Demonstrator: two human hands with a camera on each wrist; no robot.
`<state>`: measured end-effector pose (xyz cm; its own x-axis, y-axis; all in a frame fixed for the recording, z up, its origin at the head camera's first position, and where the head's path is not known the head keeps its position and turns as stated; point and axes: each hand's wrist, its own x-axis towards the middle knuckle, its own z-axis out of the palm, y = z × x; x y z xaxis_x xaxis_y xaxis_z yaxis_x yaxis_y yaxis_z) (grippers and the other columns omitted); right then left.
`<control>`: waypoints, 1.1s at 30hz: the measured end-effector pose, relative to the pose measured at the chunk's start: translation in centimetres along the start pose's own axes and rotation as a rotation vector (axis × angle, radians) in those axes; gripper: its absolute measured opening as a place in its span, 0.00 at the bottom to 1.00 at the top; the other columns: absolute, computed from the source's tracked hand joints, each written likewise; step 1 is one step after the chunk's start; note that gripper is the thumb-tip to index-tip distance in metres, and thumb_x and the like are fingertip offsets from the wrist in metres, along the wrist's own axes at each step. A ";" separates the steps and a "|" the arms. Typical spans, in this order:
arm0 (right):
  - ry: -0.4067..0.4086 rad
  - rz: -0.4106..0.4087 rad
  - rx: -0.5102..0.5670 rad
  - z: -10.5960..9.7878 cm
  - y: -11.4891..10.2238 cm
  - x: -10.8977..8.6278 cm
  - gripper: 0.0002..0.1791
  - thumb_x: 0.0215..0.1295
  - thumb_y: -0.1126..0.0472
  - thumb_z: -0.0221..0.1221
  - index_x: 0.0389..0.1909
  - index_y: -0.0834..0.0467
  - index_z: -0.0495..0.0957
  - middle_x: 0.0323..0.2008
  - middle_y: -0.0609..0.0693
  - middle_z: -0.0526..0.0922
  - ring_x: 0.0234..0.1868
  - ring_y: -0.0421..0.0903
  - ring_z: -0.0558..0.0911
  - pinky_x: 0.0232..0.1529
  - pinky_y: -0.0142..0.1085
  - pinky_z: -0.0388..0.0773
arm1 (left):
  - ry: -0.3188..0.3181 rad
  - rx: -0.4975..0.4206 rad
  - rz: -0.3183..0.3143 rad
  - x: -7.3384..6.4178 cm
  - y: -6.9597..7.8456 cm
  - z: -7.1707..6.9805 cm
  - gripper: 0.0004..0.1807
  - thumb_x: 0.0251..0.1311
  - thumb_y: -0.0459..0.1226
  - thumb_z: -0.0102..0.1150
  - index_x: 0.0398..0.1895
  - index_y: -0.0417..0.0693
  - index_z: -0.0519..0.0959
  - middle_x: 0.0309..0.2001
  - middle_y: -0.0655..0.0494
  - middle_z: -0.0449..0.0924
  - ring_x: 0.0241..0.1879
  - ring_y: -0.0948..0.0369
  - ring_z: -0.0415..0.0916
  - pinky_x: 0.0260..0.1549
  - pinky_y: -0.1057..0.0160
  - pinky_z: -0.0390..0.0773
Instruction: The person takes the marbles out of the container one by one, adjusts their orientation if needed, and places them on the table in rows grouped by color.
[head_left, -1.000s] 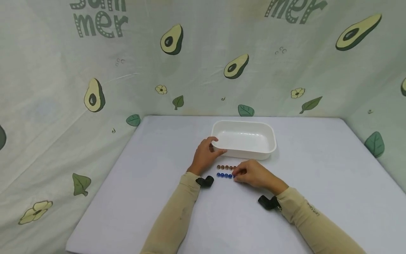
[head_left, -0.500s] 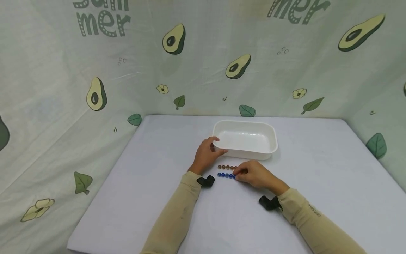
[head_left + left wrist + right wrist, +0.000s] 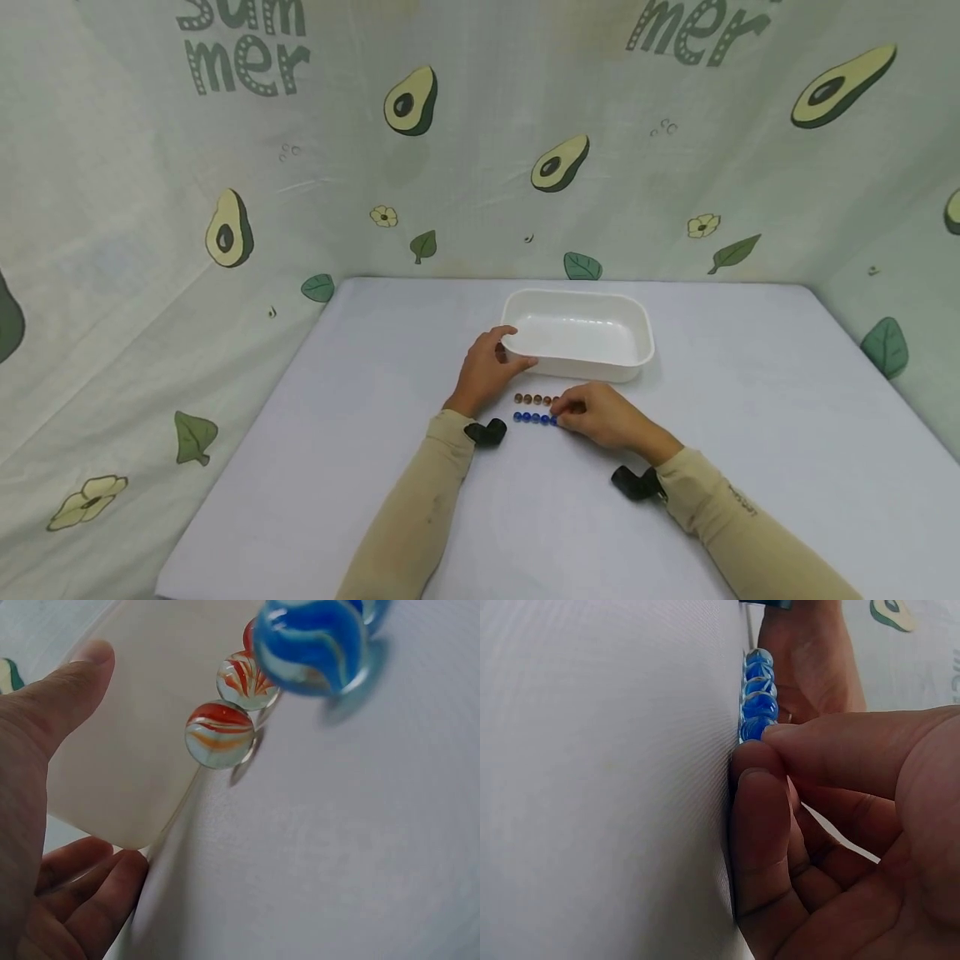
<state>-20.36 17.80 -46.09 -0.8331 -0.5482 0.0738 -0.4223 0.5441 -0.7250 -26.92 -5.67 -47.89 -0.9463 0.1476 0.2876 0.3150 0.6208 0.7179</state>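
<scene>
My left hand (image 3: 483,371) holds the white rectangular tray (image 3: 588,368) at its near left corner. In the left wrist view the thumb (image 3: 82,679) lies along the tray's wall and the other fingers wrap the corner. Two rows of glass marbles lie in front of the tray: red-orange swirled marbles (image 3: 528,399) nearer to it, blue marbles (image 3: 527,417) nearer the body. At the right end of the blue row, my right hand (image 3: 607,414) pinches the end blue marble (image 3: 756,729) between thumb and index finger, low against the table. Its fingers cover the right end of the red-orange row.
The white table (image 3: 360,350) reaches back to a curtain (image 3: 480,150) printed with avocados and leaves. Black wrist-camera mounts (image 3: 636,483) stick out below both wrists, the left one close to the marble rows.
The end blue marble shows a little more beside my right fingertips, in line with its row. My left hand stays on the tray corner. The head view shifts slightly.
</scene>
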 end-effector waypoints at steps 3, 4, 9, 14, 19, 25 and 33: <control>-0.001 0.006 0.001 -0.1 0.1 0.0 0.06 0.64 0.64 0.65 0.40 0.55 0.87 0.33 0.41 0.84 0.35 0.40 0.78 0.38 0.34 0.76 | -0.003 -0.005 0.004 0.0 0.0 0.0 0.38 0.54 0.57 0.72 0.65 0.53 0.73 0.46 0.54 0.76 0.43 0.59 0.73 0.44 0.58 0.75; -0.001 0.011 0.000 -0.1 0.2 -0.1 0.06 0.64 0.63 0.65 0.40 0.55 0.87 0.32 0.40 0.84 0.34 0.40 0.78 0.38 0.34 0.76 | -0.005 -0.007 0.004 0.0 0.0 0.1 0.38 0.54 0.57 0.73 0.65 0.53 0.73 0.46 0.54 0.76 0.43 0.59 0.74 0.44 0.57 0.75; 0.014 0.014 0.004 -0.1 0.3 -0.2 0.07 0.65 0.62 0.65 0.42 0.56 0.87 0.30 0.41 0.83 0.32 0.39 0.79 0.35 0.34 0.77 | -0.008 -0.006 0.002 0.0 0.0 0.1 0.39 0.54 0.56 0.73 0.67 0.53 0.72 0.49 0.52 0.77 0.45 0.58 0.74 0.45 0.56 0.76; 0.011 0.045 0.030 0.0 0.3 -0.3 0.08 0.68 0.59 0.63 0.43 0.57 0.86 0.28 0.42 0.83 0.29 0.39 0.80 0.33 0.34 0.78 | -0.017 0.002 -0.022 -0.2 0.1 0.0 0.41 0.55 0.57 0.72 0.69 0.54 0.70 0.53 0.50 0.76 0.48 0.57 0.75 0.47 0.56 0.76; 0.040 0.081 0.051 -0.6 0.3 -0.5 0.07 0.69 0.59 0.61 0.42 0.57 0.86 0.26 0.44 0.82 0.26 0.42 0.80 0.29 0.36 0.78 | -0.009 -0.028 -0.008 -0.1 0.1 -0.1 0.41 0.55 0.56 0.72 0.70 0.54 0.70 0.56 0.50 0.75 0.50 0.56 0.76 0.49 0.56 0.77; 0.069 0.099 0.070 -1.6 0.5 -0.9 0.09 0.70 0.56 0.62 0.40 0.56 0.86 0.23 0.45 0.80 0.27 0.44 0.79 0.29 0.37 0.77 | 0.000 -0.030 -0.008 0.0 0.1 -0.2 0.41 0.56 0.55 0.72 0.70 0.52 0.70 0.53 0.50 0.76 0.48 0.56 0.76 0.48 0.56 0.77; 0.107 0.086 0.046 -2.9 1.5 -1.4 0.11 0.71 0.53 0.62 0.40 0.57 0.86 0.23 0.45 0.80 0.27 0.44 0.79 0.30 0.36 0.76 | 0.008 -0.015 -0.033 -0.1 0.2 -0.3 0.40 0.57 0.54 0.71 0.70 0.52 0.70 0.52 0.49 0.75 0.47 0.56 0.76 0.48 0.55 0.77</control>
<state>-20.88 21.18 -45.32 -0.8998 -0.4286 0.0810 -0.3330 0.5550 -0.7623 -26.71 -5.76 -47.57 -0.9555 0.1214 0.2689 0.2852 0.6133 0.7366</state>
